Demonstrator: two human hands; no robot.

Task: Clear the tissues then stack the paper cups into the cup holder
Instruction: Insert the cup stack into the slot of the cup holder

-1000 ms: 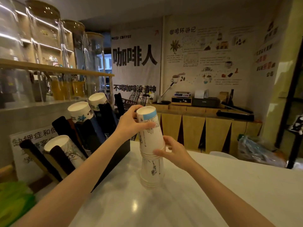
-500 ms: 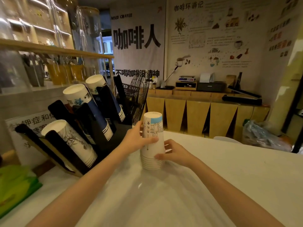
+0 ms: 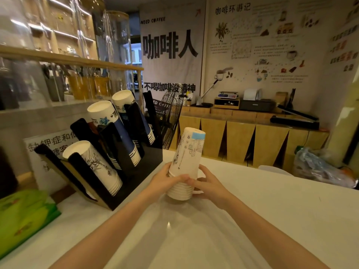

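A stack of white paper cups (image 3: pixel 187 156) with line drawings and a blue band is upside down, tilted slightly left, just above the white counter (image 3: pixel 272 210). My left hand (image 3: pixel 165 180) wraps its lower left side. My right hand (image 3: pixel 208 184) grips its lower right side near the rims. To the left stands the black cup holder (image 3: pixel 134 171) with three slanted rows of cups: a white stack (image 3: pixel 93 166) in front, and two blue-banded stacks (image 3: pixel 114 133) behind. A green tissue pack (image 3: pixel 23 216) lies at the counter's left edge.
A black wire fan (image 3: pixel 171 117) stands behind the holder. A shelf with glass jars (image 3: pixel 64 59) runs along the left. Beyond the counter are a wooden cabinet (image 3: pixel 252 138) and a plastic bag (image 3: pixel 318 167) at the right.
The upper cups were pushed down onto the lower ones, making one nested stack. Both hands slid down to its base, and the stack now tilts and sits lifted off the counter.
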